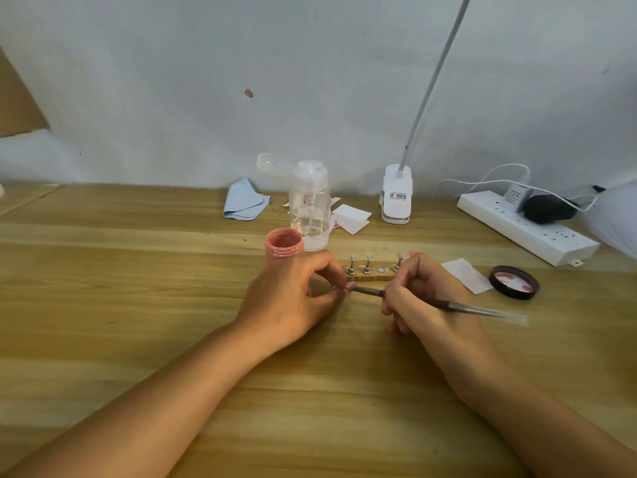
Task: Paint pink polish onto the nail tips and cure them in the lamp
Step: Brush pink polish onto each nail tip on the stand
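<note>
- A blue cloth lies far back, left of centre, near the wall.
- The open pink polish jar stands just beyond the left hand, with a clear pump bottle just behind it.
- The left hand has its fingers curled. Thumb and forefinger pinch a small holder carrying a nail tip near the table centre.
- A wooden stand lies between the hands, just beyond them, with three nail-tip holders upright on it.
- A white clip lamp base sits far back by the wall.
- The right hand grips the brush like a pen. The brush tip meets the held nail tip.
- The jar lid lies inverted to the right, beside a paper square.
- A power strip lies at far right.
</note>
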Demonstrator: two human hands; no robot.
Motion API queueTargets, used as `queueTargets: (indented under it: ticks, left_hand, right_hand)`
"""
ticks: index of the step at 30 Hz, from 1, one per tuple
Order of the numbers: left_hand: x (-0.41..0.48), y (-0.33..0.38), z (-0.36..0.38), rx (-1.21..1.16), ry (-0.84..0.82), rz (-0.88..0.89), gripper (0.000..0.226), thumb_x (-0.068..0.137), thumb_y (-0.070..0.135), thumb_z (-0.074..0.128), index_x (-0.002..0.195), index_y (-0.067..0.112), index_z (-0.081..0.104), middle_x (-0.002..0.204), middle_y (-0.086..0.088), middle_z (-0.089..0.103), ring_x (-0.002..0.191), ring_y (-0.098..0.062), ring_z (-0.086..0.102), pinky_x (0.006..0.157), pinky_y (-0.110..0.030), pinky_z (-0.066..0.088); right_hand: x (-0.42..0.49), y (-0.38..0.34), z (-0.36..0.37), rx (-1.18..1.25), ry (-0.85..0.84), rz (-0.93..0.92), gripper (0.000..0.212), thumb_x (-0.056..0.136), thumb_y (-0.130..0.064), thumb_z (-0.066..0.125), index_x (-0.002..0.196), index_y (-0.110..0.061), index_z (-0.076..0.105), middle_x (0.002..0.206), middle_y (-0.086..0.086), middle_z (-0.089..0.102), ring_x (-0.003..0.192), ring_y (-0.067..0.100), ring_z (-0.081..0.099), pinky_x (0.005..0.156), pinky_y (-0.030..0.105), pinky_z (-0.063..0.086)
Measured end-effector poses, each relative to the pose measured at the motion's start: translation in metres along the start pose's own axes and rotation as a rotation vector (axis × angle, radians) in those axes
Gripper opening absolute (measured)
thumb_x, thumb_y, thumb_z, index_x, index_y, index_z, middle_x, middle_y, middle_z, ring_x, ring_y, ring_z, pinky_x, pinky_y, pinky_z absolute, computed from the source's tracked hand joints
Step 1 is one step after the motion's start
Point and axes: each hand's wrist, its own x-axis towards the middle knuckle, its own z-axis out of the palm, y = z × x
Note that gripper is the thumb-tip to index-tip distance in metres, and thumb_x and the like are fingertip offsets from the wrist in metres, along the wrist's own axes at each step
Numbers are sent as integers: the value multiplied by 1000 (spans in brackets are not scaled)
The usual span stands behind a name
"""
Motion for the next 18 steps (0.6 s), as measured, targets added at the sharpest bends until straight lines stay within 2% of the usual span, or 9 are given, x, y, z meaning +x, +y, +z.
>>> queueTargets:
  ticks: [3,5,10,12,14,18]
  left_hand:
    - [1,1,0,-25,3,-5,8,80,43,71,80,39,64,66,34,58,47,-1,50,45,-17,23]
    - [0,2,-1,-29,4,-3,9,80,43,71,80,38,64,67,38,57,48,1,50,47,-21,25]
    - [0,2,-1,-6,0,-17,9,81,36,74,81,38,65,64,40,55,48,2,49,47,-22,25]
    - [0,2,-1,-7,9,-25,10,81,41,74,81,38,65,64,39,55,48,3,49,45,-16,23]
    - [0,3,-1,-19,16,-32,12,81,46,73,80,37,64,67,35,58,47,0,49,45,-17,27]
    - [0,2,0,-30,2,-36,11,82,46,72,82,38,64,81,32,64,52,-1,52,51,-22,30]
  right_hand:
    - [1,-1,-1,73,57,1,8,89,3,53,87,9,47,69,13,55,54,7,50,55,30,49]
    - [1,-1,-2,83,69,5,8,89,4,52,87,10,47,69,14,53,53,7,49,55,31,50]
    - [1,0,0,16,16,-13,8,84,2,57,83,5,51,67,11,59,53,7,53,50,24,48]
    - [2,1,-1,53,73,-33,9,85,2,55,79,3,49,65,11,57,51,7,51,50,26,48]
    - [3,3,-4,108,152,-43,15,88,4,51,75,-1,47,60,7,54,47,7,47,51,32,47]
    - [2,6,-5,120,228,-97,16,91,6,49,78,-4,49,57,3,54,46,7,47,47,27,47]
